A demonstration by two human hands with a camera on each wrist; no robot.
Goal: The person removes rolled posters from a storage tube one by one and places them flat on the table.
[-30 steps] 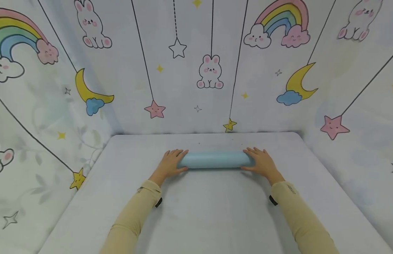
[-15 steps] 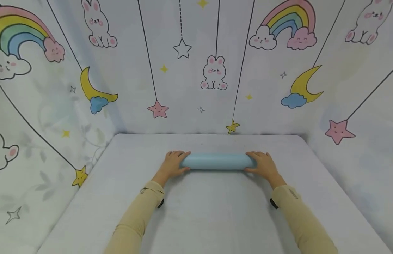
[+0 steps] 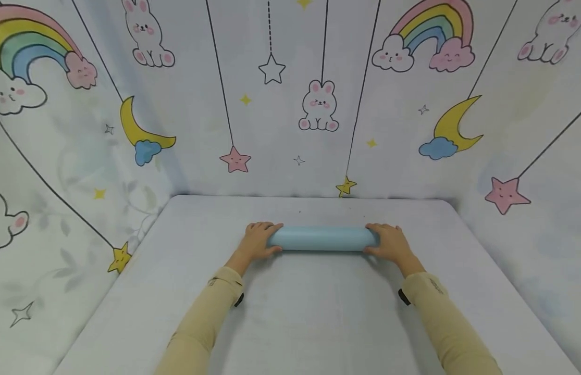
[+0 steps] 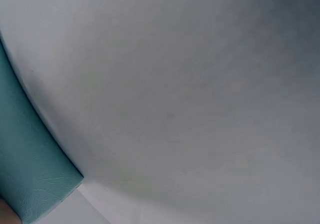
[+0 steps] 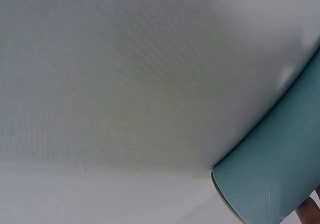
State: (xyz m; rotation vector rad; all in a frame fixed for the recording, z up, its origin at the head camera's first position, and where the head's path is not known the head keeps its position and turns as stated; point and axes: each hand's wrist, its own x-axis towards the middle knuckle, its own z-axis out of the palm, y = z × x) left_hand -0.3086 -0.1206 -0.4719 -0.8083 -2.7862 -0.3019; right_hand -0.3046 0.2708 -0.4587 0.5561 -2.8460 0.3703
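A light blue roll [image 3: 324, 238] with a leather-like surface lies crosswise on the white table [image 3: 318, 307], toward its far side. My left hand [image 3: 256, 243] grips the roll's left end, thumb on the near side and fingers over the top. At the other end, my right hand [image 3: 391, 245] holds it in the same way. Teal in the left wrist view, the roll [image 4: 35, 159] runs along the left edge, with a bit of a finger at the corner. The right wrist view shows the roll's [image 5: 270, 159] open end, a thin pale edge and fingertips [image 5: 307, 211] underneath.
White cloth walls [image 3: 201, 94] printed with rabbits, rainbows, moons and stars stand behind and beside the table. Beyond the roll runs the table's back edge [image 3: 313, 198]. A few tiny dark specks lie near it.
The head view has shifted slightly, so the whole scene sits a little farther right in it. Both hands still hold the roll's ends, and its place on the table looks the same.
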